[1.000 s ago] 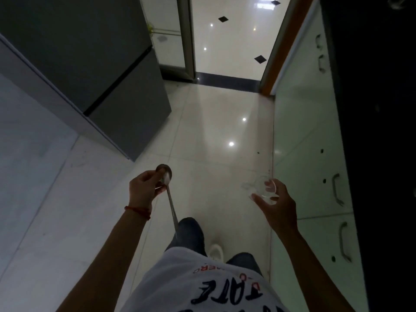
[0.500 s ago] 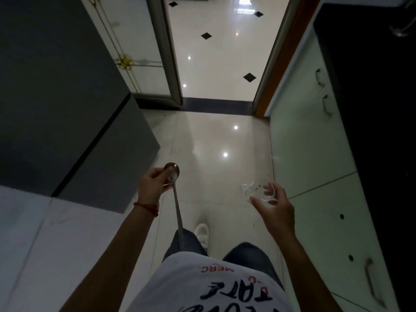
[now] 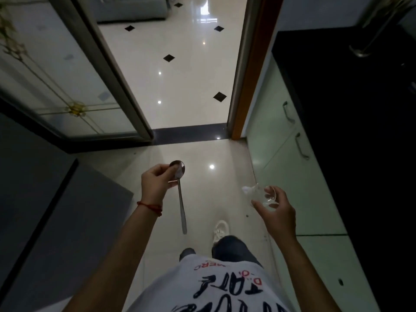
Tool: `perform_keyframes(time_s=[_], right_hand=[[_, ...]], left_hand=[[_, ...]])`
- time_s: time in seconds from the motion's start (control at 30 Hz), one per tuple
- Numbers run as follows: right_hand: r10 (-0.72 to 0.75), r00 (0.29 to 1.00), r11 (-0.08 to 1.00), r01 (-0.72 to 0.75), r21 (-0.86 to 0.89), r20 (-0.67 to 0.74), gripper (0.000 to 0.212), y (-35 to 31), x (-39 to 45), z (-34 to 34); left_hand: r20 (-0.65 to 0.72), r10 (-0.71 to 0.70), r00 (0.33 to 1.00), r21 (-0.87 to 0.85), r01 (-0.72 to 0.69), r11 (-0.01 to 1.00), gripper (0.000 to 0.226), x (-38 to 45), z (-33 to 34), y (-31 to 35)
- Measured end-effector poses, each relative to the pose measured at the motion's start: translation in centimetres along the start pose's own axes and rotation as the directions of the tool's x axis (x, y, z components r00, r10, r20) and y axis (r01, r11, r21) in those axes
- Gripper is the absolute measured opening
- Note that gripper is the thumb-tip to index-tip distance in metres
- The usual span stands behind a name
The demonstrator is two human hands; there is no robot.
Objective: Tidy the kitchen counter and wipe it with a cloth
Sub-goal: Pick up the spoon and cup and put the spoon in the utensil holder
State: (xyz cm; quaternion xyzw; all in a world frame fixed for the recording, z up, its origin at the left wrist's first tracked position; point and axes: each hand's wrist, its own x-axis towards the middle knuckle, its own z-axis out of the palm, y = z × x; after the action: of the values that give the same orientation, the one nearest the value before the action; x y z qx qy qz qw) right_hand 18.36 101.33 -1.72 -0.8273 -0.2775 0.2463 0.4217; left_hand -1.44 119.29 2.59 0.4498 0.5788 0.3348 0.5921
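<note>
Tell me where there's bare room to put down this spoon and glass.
The black countertop on the right looks bare from its front edge back to the steel post. Both hands are full: left hand grips the spoon, right hand the glass.

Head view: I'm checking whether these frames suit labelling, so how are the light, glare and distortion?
Head view: dim indoors, with the counter almost black; bright ceiling-light glare spots on the glossy floor; wide-angle bending of the door frame; the spoon reads sharp, the clear glass is hard to outline.
</note>
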Motion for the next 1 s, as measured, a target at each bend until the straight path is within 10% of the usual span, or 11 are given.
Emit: perform_keyframes(time_s=[0.63,1.0], right_hand=[[0.116,0.969,0.992,-0.101,0.080,-0.216,0.055,-7.4,25.6,-1.1],[0.287,0.830,0.956,-0.217,0.197,-0.479,0.062,-9.9,33.8,-2.1]], left_hand=[[0.275,0.043,0.960,0.073,-0.065,0.995,0.012,23.0,19.5,12.6],[0.609,0.072,0.790,0.085,-0.155,0.984,0.011,32.0,33.6,21.1]])
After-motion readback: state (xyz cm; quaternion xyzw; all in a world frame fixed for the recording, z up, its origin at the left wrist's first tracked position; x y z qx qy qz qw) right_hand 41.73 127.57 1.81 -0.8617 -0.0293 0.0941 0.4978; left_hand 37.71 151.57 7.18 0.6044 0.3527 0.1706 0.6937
